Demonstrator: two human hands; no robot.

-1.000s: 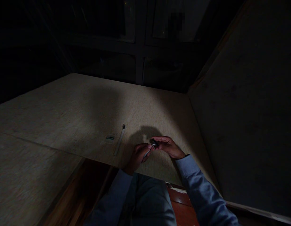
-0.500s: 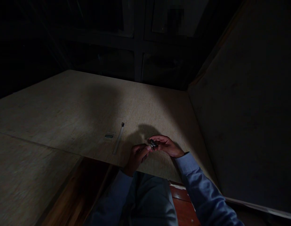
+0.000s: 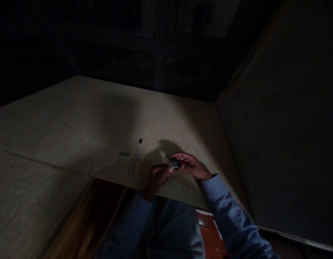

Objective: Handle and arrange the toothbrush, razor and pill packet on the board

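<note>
My right hand is closed on a small black-and-silver object, held between thumb and fingers just above the table. From the other side, my left hand pinches its silver lower end with thumb and forefinger. It is too dark and small to tell what kind of object it is. Left of my hands lies a thin pale stick with a dark block-like tip. Beside the stick is a short dark green bar, lying flat.
The pale speckled tabletop ends close to my lap, with brown wood below its left front edge. A dark upright panel borders the right side. Dark window-like frames stand behind the table.
The black-and-silver object has tilted slightly between my fingers. Both hands keep nearly the same place and grip; the view has shifted a little.
</note>
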